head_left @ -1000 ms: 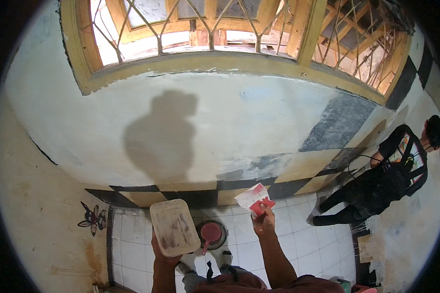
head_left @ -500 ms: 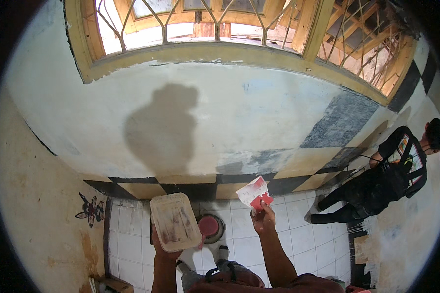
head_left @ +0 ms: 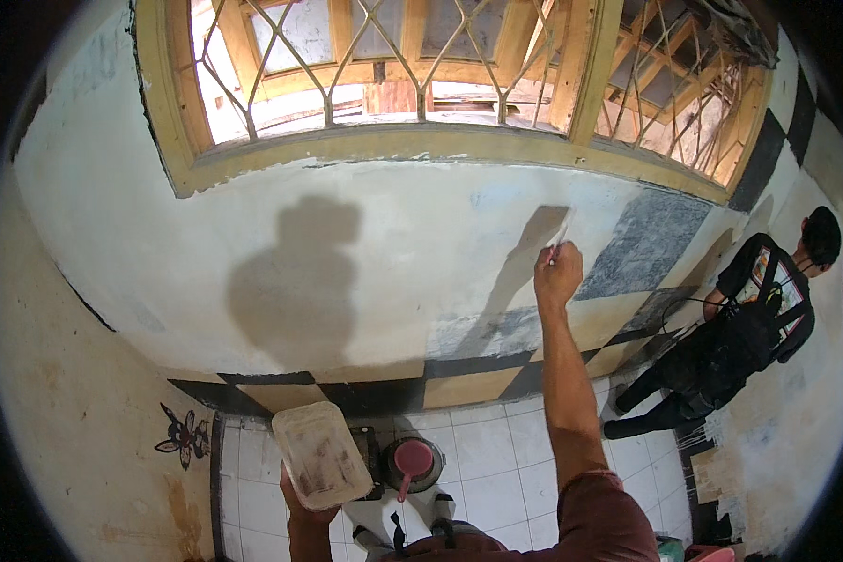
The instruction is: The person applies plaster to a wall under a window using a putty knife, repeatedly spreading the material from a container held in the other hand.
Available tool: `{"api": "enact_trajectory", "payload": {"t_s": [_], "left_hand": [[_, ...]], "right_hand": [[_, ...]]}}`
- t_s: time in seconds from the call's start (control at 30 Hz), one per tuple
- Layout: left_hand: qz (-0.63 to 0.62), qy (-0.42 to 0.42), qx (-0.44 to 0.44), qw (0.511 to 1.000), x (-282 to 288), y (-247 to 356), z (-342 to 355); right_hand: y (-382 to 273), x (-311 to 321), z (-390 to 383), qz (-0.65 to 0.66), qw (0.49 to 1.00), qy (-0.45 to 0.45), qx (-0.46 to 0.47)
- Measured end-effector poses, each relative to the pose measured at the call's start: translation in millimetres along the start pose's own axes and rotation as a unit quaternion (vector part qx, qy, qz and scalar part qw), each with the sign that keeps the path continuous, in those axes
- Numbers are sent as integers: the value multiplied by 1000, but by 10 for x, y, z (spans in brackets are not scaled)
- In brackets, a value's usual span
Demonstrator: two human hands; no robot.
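Observation:
My left hand (head_left: 302, 506) grips a shallow rectangular plastic tub (head_left: 320, 456) by its side, low in front of me. Its whitish surface is streaked with grey-brown residue. My right arm is stretched up to the wall (head_left: 421, 281), and my right hand (head_left: 559, 273) is closed round a flat scraper (head_left: 563, 228). The blade is seen nearly edge-on beside the wall, below the window and left of a dark painted square (head_left: 644, 245). Whether the blade touches the wall I cannot tell. Pale filler coats much of the wall around it.
A yellow wooden window frame (head_left: 365, 148) with metal grilles spans the top. A pink dipper (head_left: 412, 458) rests on a dark round container (head_left: 437, 480) by my feet on white floor tiles (head_left: 482, 436). On the right stands another person (head_left: 721, 337) in black.
My right hand has risen from waist height to the wall with the scraper, turning its blade edge-on. The tub in my left hand has shifted slightly left and down in view.

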State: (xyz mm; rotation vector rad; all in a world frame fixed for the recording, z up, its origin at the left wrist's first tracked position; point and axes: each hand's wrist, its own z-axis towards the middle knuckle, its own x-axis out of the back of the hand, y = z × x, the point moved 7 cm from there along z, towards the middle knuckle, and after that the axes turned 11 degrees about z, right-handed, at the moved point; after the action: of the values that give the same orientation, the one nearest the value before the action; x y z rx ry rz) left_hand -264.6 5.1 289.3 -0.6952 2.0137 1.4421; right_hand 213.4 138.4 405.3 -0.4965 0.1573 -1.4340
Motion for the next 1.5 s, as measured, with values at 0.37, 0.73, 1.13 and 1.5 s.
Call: {"api": "enact_trajectory", "payload": {"t_s": [0.37, 0.73, 1.13, 1.5], "left_hand": [[257, -36, -151, 954, 169, -119, 76], [13, -51, -30, 998, 9, -484, 220], [203, -55, -110, 971, 307, -12, 128], [-50, -150, -6, 987, 1660, 851, 196]], "right_hand": [[589, -37, 77, -125, 973, -122, 152], [965, 162, 811, 85, 991, 8, -99], [-1850, -252, -3683, 184, 927, -310, 104], [466, 3160, -5856, -338, 663, -488, -456]]}}
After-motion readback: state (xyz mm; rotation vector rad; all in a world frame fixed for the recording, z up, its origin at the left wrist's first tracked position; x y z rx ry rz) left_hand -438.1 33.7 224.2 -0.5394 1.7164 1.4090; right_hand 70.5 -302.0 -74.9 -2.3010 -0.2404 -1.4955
